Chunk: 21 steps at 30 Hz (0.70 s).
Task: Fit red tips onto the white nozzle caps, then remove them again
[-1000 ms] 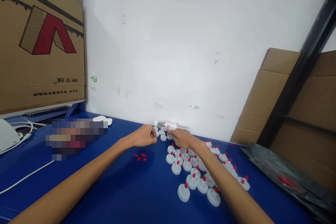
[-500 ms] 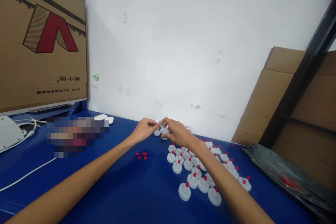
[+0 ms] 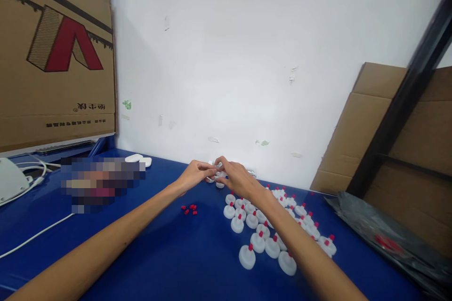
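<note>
Well, my two hands meet far out over the shiny blue bench (image 3: 169, 263), close to the white wall (image 3: 247, 56). My left hand (image 3: 195, 177) and my right hand (image 3: 237, 179) both have their fingers curled in, and the fingertips pinch from each side on one small white plastic cap (image 3: 218, 166). The cap is up in the air between my hands, just above the bench. It is too small for me to tell if a red tip is on it. Right under my fingers lie a few plain white caps (image 3: 219, 185) with nothing red on top. Near my left wrist sits a little pile of tiny red plastic tips (image 3: 189, 209). Beside and under my right arm stands a big bunch of round white caps with red tips (image 3: 257, 240), close together, many of them touching. Behind my right hand, by the wall, a bit of a clear bottle (image 3: 251, 172) lies on its side. On the far left a big brown cardboard box with a red mark (image 3: 56, 56) stands upside down, and below it are a white gadget (image 3: 10, 182) and a thin white cable (image 3: 35, 237) that runs over the bench. On the right a black plastic bag (image 3: 388, 240) lies on the bench, and flat brown cardboard (image 3: 367, 127) leans behind a black post (image 3: 406, 99).
</note>
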### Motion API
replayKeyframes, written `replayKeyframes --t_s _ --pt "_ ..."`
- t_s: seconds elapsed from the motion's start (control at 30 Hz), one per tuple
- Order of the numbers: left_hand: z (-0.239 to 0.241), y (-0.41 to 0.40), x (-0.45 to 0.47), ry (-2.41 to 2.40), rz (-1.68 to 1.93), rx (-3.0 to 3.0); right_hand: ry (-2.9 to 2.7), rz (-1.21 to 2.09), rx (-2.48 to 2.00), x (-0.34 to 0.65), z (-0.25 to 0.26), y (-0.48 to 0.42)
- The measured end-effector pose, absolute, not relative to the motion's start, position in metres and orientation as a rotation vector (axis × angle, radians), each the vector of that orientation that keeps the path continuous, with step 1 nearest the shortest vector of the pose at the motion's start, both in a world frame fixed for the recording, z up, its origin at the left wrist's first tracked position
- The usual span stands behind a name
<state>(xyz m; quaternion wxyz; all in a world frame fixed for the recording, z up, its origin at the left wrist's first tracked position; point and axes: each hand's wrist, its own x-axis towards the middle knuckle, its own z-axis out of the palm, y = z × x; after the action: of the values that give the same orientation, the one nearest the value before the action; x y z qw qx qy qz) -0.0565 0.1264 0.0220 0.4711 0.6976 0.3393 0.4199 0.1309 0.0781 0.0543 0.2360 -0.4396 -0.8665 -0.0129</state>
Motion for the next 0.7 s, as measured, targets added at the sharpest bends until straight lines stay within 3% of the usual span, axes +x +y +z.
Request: replayKeyframes --t_s 0.7 --pt "0.0236 0.1253 -0.0559 0.596 1.054 1.165 -2.201 -0.027 -1.003 0.1295 0.0554 0.0784"
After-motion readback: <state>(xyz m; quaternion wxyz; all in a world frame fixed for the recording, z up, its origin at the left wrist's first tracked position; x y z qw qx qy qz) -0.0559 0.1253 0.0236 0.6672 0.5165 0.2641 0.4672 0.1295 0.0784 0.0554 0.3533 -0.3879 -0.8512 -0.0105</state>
